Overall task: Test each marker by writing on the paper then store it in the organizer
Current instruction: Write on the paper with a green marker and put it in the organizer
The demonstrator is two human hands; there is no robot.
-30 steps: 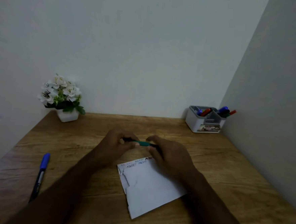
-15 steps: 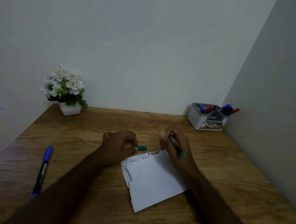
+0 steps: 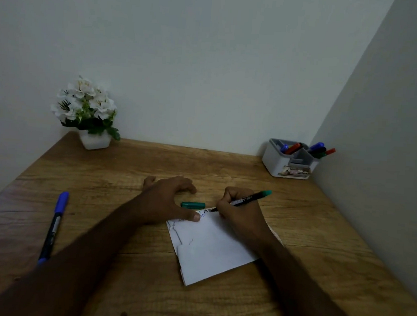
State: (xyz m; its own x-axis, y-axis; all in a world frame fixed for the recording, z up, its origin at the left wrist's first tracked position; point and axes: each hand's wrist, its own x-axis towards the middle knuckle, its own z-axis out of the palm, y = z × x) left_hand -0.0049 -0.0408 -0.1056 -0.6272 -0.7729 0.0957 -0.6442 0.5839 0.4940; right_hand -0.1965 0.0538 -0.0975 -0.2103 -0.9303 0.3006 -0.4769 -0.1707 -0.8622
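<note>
Fingers [image 3: 228, 196] of R hand [image 3: 241, 215] pinch green marker [image 3: 245, 200], tip on paper [image 3: 211, 247] top edge. L hand [image 3: 167, 202] flat, thumb pinning paper; cap [image 3: 192, 205] alongside. Keep strokes light, paper pinned. Organizer [image 3: 290, 161] at far-right of table [image 3: 152, 168].

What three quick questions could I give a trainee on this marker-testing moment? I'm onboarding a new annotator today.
1. True or false: the green cap is on the green marker.
2. What does the left hand do? A) grips the cap B) presses the paper with its thumb C) lifts the blue marker
3. Fill in: the right hand holds the marker's tip at the paper's ___ edge.

Key: 1 false, it lies on the table; 2 B; 3 far.
</note>
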